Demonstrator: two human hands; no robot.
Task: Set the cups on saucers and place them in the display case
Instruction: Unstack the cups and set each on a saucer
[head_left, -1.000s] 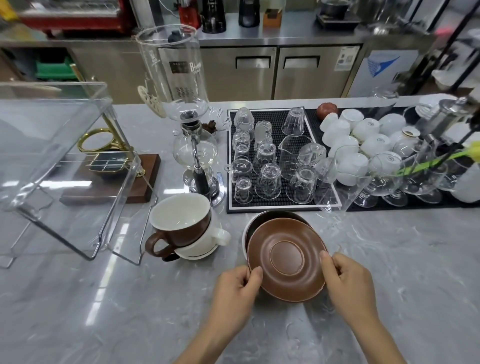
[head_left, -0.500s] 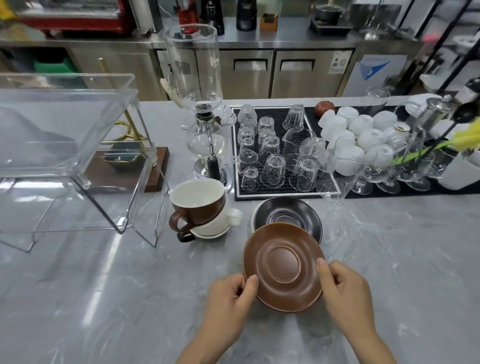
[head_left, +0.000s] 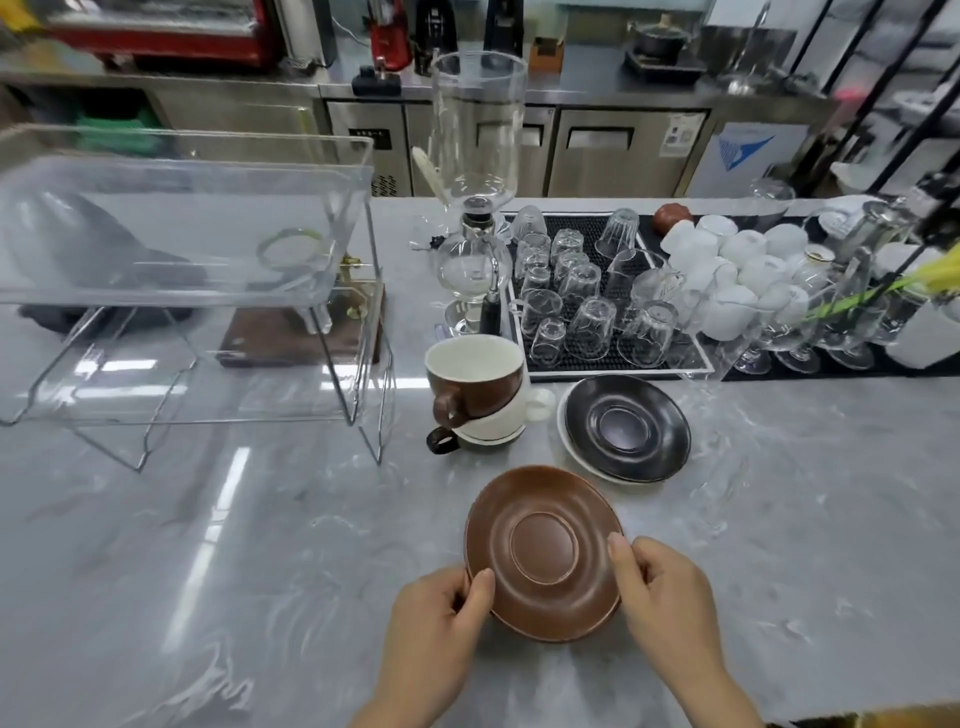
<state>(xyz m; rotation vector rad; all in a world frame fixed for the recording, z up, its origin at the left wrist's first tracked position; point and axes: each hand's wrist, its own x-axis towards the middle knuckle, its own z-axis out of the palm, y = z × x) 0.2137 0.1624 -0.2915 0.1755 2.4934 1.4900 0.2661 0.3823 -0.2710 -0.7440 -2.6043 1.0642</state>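
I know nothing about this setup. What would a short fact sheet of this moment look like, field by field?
Held item: round brown ceramic saucer, gripped at its near rim by both hands
Left hand: thumb over the saucer's left edge
Right hand: thumb over the right edge
Cups: brown cup with cream inside stacked on a white cup
Other saucers: glossy black saucer lying on a white one
Display case: clear acrylic case at left, no cups or saucers inside
Surface: grey marble counter
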